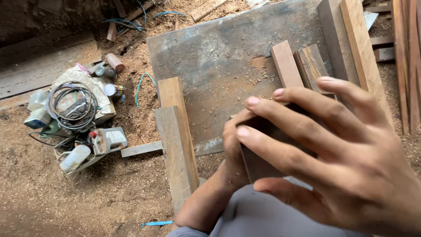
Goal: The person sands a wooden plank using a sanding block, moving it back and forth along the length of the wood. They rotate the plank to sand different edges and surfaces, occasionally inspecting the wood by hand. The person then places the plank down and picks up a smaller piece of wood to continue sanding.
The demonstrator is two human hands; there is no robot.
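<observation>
head view: your left hand (234, 145) grips the near edge of a wood block (258, 164), held close above your lap; your right hand (342, 162) lies spread over it. other boards (175, 131) still lean untouched against the metal sheet (219, 57).

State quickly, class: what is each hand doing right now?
Left hand: closed around the near end of a dark wood block.
Right hand: open, fingers spread over the same block, resting on it.
</observation>
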